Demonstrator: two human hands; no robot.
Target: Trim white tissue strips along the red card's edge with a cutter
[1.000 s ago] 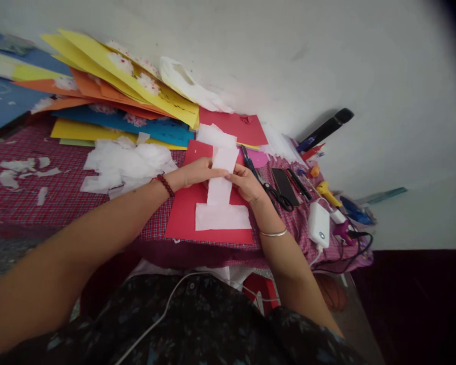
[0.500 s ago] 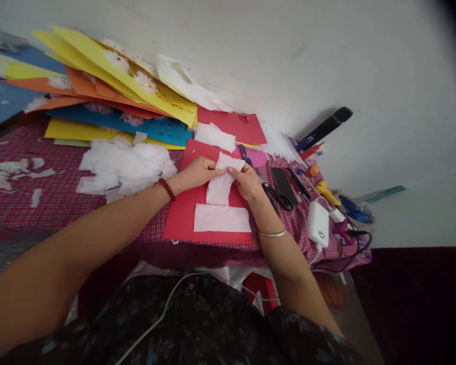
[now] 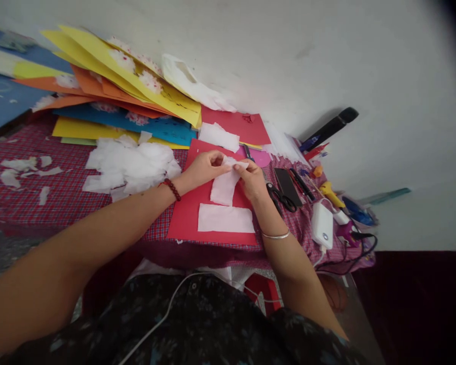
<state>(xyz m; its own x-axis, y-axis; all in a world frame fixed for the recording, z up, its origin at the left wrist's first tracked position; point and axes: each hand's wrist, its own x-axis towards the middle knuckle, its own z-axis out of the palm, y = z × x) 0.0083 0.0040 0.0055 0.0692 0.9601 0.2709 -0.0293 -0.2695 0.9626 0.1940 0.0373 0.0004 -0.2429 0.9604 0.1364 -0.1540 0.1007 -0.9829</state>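
Between my two hands is a strip of white tissue paper (image 3: 223,189), its upper end bunched at my fingertips and its lower part hanging over a red paper sheet (image 3: 182,213). My left hand (image 3: 205,168) pinches the top left of the strip, and my right hand (image 3: 251,177) pinches the top right with the thumb in front. A second white tissue piece (image 3: 225,218) lies flat on the red sheet, nearer to me. Another tissue piece (image 3: 218,137) rests beyond my hands, at the sheet's far edge.
Left of the sheet is a heap of white tissue (image 3: 133,165), with stacked coloured papers (image 3: 137,91) behind. To the right lie black scissors (image 3: 283,197), a dark phone (image 3: 287,186), a white power bank (image 3: 322,223) and a yellow glue gun (image 3: 331,194). A wall rises behind.
The strip's upper end has been folded or gathered down between my fingers; before, it stood flat and spread above them. The whole view has shifted slightly.
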